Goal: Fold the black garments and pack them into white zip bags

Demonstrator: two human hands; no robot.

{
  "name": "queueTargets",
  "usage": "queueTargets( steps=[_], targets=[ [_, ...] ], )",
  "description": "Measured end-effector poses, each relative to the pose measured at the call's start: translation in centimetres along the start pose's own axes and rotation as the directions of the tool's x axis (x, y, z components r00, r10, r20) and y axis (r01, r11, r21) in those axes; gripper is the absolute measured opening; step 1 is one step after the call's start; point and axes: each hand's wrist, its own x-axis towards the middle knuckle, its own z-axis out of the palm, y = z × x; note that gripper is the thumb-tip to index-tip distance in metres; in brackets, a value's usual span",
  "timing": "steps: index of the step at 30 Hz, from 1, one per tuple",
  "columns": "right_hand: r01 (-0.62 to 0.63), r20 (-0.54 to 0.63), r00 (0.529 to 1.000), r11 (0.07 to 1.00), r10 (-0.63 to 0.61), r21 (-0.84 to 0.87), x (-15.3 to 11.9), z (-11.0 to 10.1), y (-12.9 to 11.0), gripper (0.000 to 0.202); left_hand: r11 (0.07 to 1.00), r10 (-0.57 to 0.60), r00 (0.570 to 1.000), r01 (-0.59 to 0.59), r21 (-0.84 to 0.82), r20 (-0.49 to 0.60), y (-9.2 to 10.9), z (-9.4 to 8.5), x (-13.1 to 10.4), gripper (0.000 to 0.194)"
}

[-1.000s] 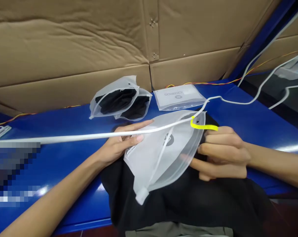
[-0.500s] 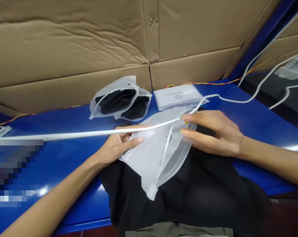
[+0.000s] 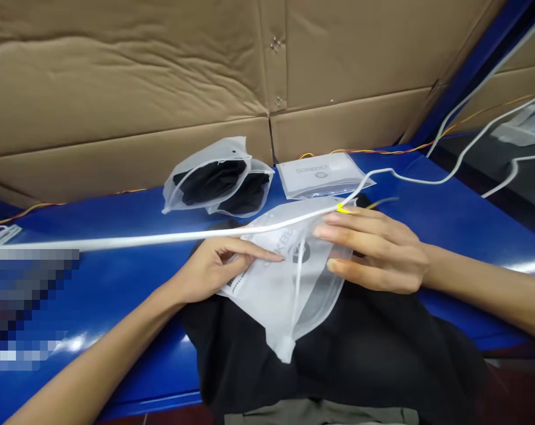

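Observation:
A frosted white zip bag (image 3: 261,301) with grey print lies tilted over black fabric in front of me, its mouth loose on the right. A white slider (image 3: 286,349) sits at its lower corner. My left hand (image 3: 217,265) grips the bag's left side, one finger stretched across its face and the others partly hidden. My right hand (image 3: 374,251) lies over the right edge, its fingers extended and slightly apart, touching or very near the plastic. Beside its upper finger shows a small yellow thing (image 3: 345,209), which I cannot identify. The black fabric (image 3: 338,360) spreads below.
A white cable (image 3: 161,236) crosses in front of the bag. Two frosted bags with black contents (image 3: 209,182) and a flat printed bag (image 3: 323,176) lie at the back of the blue table (image 3: 130,283). Brown cardboard (image 3: 139,77) stands behind; red and yellow wires (image 3: 382,151) run along it.
My right hand has turned and shifted slightly down over the bag's edge. The bag's lower corner has swung right, and my left hand has changed its hold. More of the yellow thing shows.

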Motion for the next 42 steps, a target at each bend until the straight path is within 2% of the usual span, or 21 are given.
queueTargets(
  steps=[4,8,11,13,15,18,20,22,24,27,29,33,35,38,40,42],
  targets=[
    [-0.037,0.052,0.998,0.999,0.036,0.021,0.2,0.0,0.0,0.038,0.996,0.084,0.996,-0.084,0.006,0.011,0.7,-0.1,0.0,0.028],
    [-0.068,0.071,0.995,0.998,0.067,0.012,0.2,0.1,-0.1,0.036,1.000,0.026,0.997,-0.025,-0.010,0.066,0.4,-0.2,-0.3,0.026],
    [-0.172,0.126,0.977,0.985,0.172,-0.012,-0.3,0.3,0.0,0.035,0.973,-0.021,1.000,0.024,-0.231,0.012,-0.5,0.0,-0.7,0.054],
    [-0.205,0.085,0.974,0.975,0.212,-0.082,-0.7,0.3,0.4,0.028,0.915,-0.046,0.999,0.038,-0.401,-0.010,-1.1,0.2,-0.7,0.070],
    [-0.195,0.031,0.979,0.969,0.202,-0.150,-1.3,0.2,1.2,0.015,0.866,-0.023,1.000,0.025,-0.500,0.010,-1.6,0.4,-0.7,0.081],
    [-0.153,0.079,0.981,0.961,0.175,-0.229,-2.2,-0.2,2.9,0.019,0.856,0.071,0.996,-0.036,-0.516,0.049,-2.1,0.6,-0.6,0.103],
    [-0.166,0.117,0.970,0.935,0.211,-0.312,-2.8,-0.4,3.9,0.027,0.899,0.119,0.989,-0.071,-0.432,0.086,-2.1,0.5,-0.6,0.115],
    [-0.220,0.166,0.935,0.878,0.315,-0.425,-3.3,-0.5,4.7,0.032,0.954,0.182,0.973,-0.140,-0.266,0.141,-1.9,0.5,-0.8,0.121],
    [-0.273,0.208,0.877,0.805,0.433,-0.527,-3.7,-0.5,5.3,0.038,0.973,0.232,0.947,-0.226,-0.052,0.224,-1.5,0.5,-1.0,0.122],
    [-0.332,0.250,0.788,0.731,0.562,-0.597,-4.5,-0.3,5.9,0.056,0.946,0.209,0.938,-0.265,0.185,0.276,-0.9,0.8,-1.2,0.108],
    [-0.379,0.286,0.721,0.705,0.631,-0.599,-5.3,-0.1,6.6,0.058,0.937,0.189,0.949,-0.251,0.242,0.252,-0.7,1.0,-1.2,0.097],
    [-0.524,0.335,0.582,0.657,0.741,-0.543,-7.8,0.4,8.3,0.057,0.931,0.209,0.945,-0.271,0.243,0.253,-0.6,1.0,-1.3,0.084],
    [-0.579,0.349,0.532,0.632,0.771,-0.514,-8.9,0.6,9.0,0.047,0.935,0.210,0.943,-0.271,0.230,0.258,-0.5,0.8,-1.4,0.081],
    [-0.649,0.342,0.493,0.600,0.800,-0.467,-9.3,0.5,9.4,0.051,0.934,0.206,0.942,-0.270,0.234,0.265,-0.5,0.6,-1.5,0.078],
    [-0.679,0.347,0.495,0.604,0.796,-0.417,-8.7,0.2,9.0,0.057,0.931,0.192,0.946,-0.260,0.258,0.262,-0.4,0.6,-1.6,0.079],
    [-0.686,0.381,0.518,0.638,0.766,-0.349,-7.7,0.0,8.4,0.055,0.930,0.180,0.949,-0.250,0.269,0.260,-0.5,0.6,-1.6,0.079]
  ],
)
